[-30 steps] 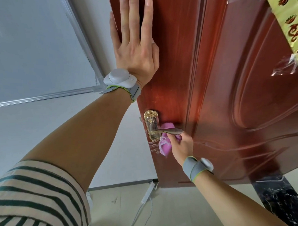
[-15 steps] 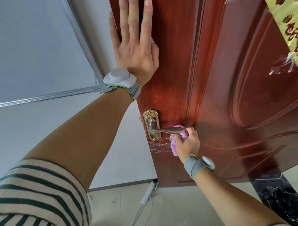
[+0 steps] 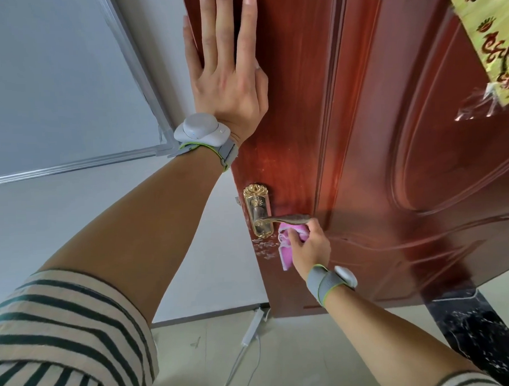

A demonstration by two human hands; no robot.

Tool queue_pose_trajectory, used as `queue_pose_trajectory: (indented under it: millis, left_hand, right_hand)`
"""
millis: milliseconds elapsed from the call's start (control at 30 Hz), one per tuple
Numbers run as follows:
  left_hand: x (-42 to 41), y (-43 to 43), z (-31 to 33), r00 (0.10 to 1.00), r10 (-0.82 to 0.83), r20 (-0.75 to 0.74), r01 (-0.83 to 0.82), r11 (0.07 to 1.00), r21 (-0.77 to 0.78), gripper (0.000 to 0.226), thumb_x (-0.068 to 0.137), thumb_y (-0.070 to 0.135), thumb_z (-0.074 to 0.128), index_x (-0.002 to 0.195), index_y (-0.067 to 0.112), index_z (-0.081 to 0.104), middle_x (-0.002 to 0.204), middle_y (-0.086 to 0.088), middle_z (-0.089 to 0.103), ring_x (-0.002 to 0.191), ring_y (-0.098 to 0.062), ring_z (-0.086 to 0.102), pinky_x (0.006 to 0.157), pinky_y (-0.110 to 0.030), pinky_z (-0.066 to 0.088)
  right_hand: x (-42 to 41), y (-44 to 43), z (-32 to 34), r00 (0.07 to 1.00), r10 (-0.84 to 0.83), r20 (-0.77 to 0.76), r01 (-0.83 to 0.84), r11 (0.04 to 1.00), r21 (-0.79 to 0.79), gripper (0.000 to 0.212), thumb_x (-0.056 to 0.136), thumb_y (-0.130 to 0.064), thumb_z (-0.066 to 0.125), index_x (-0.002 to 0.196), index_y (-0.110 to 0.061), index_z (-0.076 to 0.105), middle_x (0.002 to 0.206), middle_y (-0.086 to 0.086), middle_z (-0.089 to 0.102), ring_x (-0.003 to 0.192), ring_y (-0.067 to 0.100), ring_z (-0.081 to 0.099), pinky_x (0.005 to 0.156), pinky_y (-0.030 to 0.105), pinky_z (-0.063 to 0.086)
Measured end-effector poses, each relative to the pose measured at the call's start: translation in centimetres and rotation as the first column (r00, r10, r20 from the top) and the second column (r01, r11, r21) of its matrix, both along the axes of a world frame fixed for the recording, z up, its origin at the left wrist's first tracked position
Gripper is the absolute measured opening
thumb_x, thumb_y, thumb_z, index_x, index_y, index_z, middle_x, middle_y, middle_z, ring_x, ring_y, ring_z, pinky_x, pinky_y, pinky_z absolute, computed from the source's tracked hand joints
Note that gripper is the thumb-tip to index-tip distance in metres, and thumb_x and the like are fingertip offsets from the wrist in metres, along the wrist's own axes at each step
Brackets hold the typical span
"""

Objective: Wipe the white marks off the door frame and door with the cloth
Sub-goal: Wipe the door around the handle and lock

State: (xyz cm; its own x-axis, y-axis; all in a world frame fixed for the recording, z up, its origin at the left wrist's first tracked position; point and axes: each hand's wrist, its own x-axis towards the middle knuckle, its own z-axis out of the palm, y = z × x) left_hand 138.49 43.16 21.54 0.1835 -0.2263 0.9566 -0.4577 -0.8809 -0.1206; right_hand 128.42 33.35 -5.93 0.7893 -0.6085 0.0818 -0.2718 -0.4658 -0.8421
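Wiping below the lever handle (image 3: 292, 219), we grip the pink cloth (image 3: 286, 257) bunched in our right hand (image 3: 309, 247) against the door (image 3: 361, 129), left hand (image 3: 228, 86) spread flat higher up to brace it, and should press leftward over the white marks (image 3: 264, 247) beside the cloth.

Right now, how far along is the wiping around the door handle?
Done: the door above the handle looks clean. In hand: the right hand grips the pink cloth against the door just under the handle, while the left hand presses flat higher up. Left: a cluster of white marks below the handle, left of the cloth.
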Motion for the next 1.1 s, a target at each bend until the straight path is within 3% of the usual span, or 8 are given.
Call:
queue_pose_trajectory:
  millis: [167,367,433,500,600,767,900,1100]
  left_hand:
    - [0.1,0.1,-0.2,1.000,-0.027,-0.010,0.027,1.000,0.011,0.060,0.085,-0.001,0.043,0.144,-0.001,0.045,0.148,-0.029,0.040,0.140,-0.047,0.035,0.115,-0.058,0.029]
    - [0.2,0.3,-0.3,0.999,-0.037,-0.008,0.037,0.999,0.010,0.058,0.086,-0.001,0.043,0.144,-0.002,0.045,0.148,-0.030,0.040,0.139,-0.048,0.035,0.115,-0.057,0.029]
    - [0.2,0.2,-0.5,0.999,-0.043,-0.011,0.043,0.999,0.004,0.057,0.087,0.000,0.043,0.143,-0.002,0.046,0.148,-0.029,0.041,0.139,-0.048,0.036,0.114,-0.057,0.030]
    - [0.2,0.3,-0.5,0.999,-0.049,-0.009,0.049,0.999,0.006,0.056,0.087,-0.001,0.044,0.143,-0.002,0.046,0.147,-0.029,0.042,0.139,-0.048,0.037,0.114,-0.057,0.030]
    - [0.4,0.4,-0.5,0.999,-0.049,0.005,0.049,0.999,0.015,0.058,0.085,-0.002,0.044,0.143,-0.002,0.046,0.147,-0.029,0.042,0.139,-0.048,0.036,0.114,-0.057,0.030]
    - [0.6,0.7,-0.6,0.998,-0.031,0.046,0.029,0.999,0.035,0.057,0.086,-0.002,0.045,0.143,0.000,0.047,0.147,-0.030,0.042,0.138,-0.047,0.037,0.113,-0.058,0.030]
    - [1.6,2.0,-0.3,0.993,-0.084,0.086,0.074,0.991,0.114,0.048,0.095,0.008,0.048,0.144,0.004,0.049,0.146,-0.028,0.044,0.138,-0.045,0.039,0.111,-0.063,0.032]
    - [2.7,3.8,0.1,0.982,-0.148,0.113,0.115,0.960,0.257,0.048,0.100,0.020,0.049,0.147,0.011,0.047,0.149,-0.024,0.043,0.140,-0.039,0.039,0.110,-0.063,0.032]
  right_hand:
    - [-0.4,-1.2,-0.5,0.894,0.123,-0.431,-0.143,0.990,-0.013,0.007,0.083,-0.023,0.055,0.084,-0.017,0.058,0.096,0.011,0.068,0.091,0.036,0.062,0.072,0.033,0.045]
    - [-1.4,-2.8,-0.1,0.988,-0.113,0.102,0.115,0.993,-0.018,0.022,0.085,-0.019,0.062,0.106,-0.016,0.057,0.098,0.009,0.065,0.087,0.034,0.059,0.068,0.031,0.039]
    - [-0.1,-3.0,-0.1,0.986,-0.132,0.105,0.134,0.991,-0.014,0.020,0.086,-0.019,0.062,0.106,-0.016,0.059,0.099,0.009,0.063,0.088,0.033,0.058,0.069,0.032,0.040]
    - [0.8,-3.3,-1.1,0.984,-0.072,-0.162,0.064,0.996,-0.058,0.015,0.085,-0.020,0.058,0.100,-0.018,0.059,0.098,0.010,0.065,0.090,0.035,0.059,0.070,0.033,0.041]
    - [-0.2,-3.6,-2.5,0.839,0.082,-0.538,-0.130,0.990,-0.052,0.010,0.084,-0.021,0.055,0.090,-0.017,0.062,0.097,0.011,0.068,0.093,0.036,0.062,0.073,0.032,0.045]
    - [-2.3,-1.2,-0.7,0.958,0.165,-0.234,-0.223,0.944,-0.244,0.013,0.080,-0.016,0.060,0.091,-0.018,0.066,0.098,0.008,0.057,0.083,0.034,0.060,0.067,0.033,0.045]
    - [-4.3,2.0,2.7,0.930,0.362,0.068,-0.325,0.892,-0.315,0.023,0.081,-0.017,0.065,0.104,-0.017,0.068,0.099,0.000,0.051,0.071,0.017,0.057,0.063,0.027,0.053]
    - [-2.3,2.7,10.7,0.889,0.197,0.412,-0.072,0.951,-0.301,0.025,0.078,-0.013,0.068,0.102,-0.017,0.063,0.104,0.002,0.054,0.076,0.013,0.055,0.065,0.029,0.048]
